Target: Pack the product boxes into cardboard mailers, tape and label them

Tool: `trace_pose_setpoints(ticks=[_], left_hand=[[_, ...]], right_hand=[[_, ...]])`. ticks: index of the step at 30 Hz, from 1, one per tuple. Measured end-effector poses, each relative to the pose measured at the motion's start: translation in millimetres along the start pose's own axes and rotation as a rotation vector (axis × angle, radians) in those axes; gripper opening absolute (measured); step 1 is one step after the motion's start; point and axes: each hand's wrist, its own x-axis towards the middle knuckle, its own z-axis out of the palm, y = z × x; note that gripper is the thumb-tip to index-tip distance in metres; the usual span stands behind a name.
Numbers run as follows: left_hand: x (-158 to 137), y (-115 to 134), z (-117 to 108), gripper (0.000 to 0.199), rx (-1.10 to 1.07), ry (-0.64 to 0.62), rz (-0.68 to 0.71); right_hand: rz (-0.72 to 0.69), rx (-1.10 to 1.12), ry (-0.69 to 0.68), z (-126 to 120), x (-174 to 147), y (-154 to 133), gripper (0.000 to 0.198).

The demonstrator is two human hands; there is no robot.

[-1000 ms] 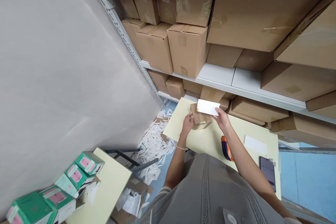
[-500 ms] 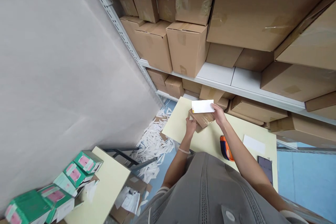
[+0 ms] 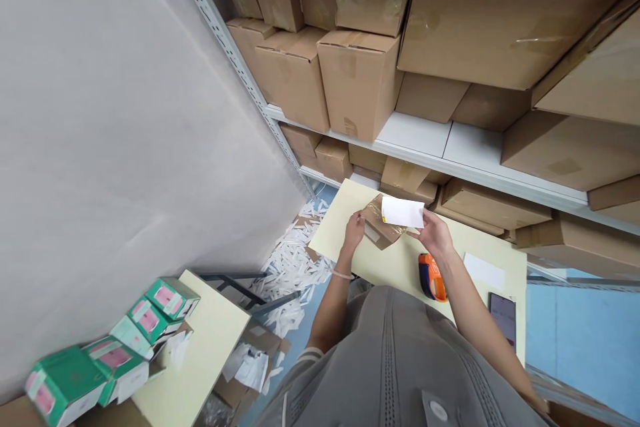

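Note:
A small brown cardboard box [image 3: 385,235] with shiny tape and a pale label patch is held tilted above the cream table. My left hand [image 3: 354,231] grips it by the left edge, fingers closed. Over the box's far side lies a white paper slip [image 3: 403,212] with a small yellow mark at its lower left corner. My right hand [image 3: 435,235] pinches the slip's right end, its lower fingers close to the box; whether they touch it I cannot tell. An orange and dark blue tape dispenser or similar device [image 3: 433,277] sits on the table below my right wrist.
On the cream table [image 3: 370,267] lie a white sheet [image 3: 484,270] and a phone [image 3: 503,319]. Shelves [image 3: 420,137] ahead hold cardboard cartons [image 3: 357,90]. Green boxes [image 3: 65,380] line a side table at left. Paper strips [image 3: 293,260] cover the floor beside a grey wall [image 3: 125,113].
The box has turned in my hands, showing its label patch. My right hand and the white slip have shifted right and slightly nearer; my left hand has moved a little left.

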Motion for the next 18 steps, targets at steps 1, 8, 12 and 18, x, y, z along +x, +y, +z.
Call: trace_pose_setpoints(ticks=[1,8,12,18], left_hand=[[-2.7,0.7,3.5,0.033,0.01,0.011,-0.006],[-40.4,0.6,21.9,0.031,0.102,-0.037,-0.071],[-51.8,6.1,20.2,0.027,0.16,-0.081,-0.128],[-34.5,37.2,2.2,0.031,0.034,0.114,0.113]], right_hand=[[0.0,0.02,-0.018,-0.4,-3.2,1.1,0.026],[-0.113,0.072,0.063,4.5,14.4,-12.2,0.022],[-0.147,0.025,0.093,2.8,22.2,-16.2,0.022],[-0.233,-0.107,0.057,9.2,11.0,-14.7,0.032]])
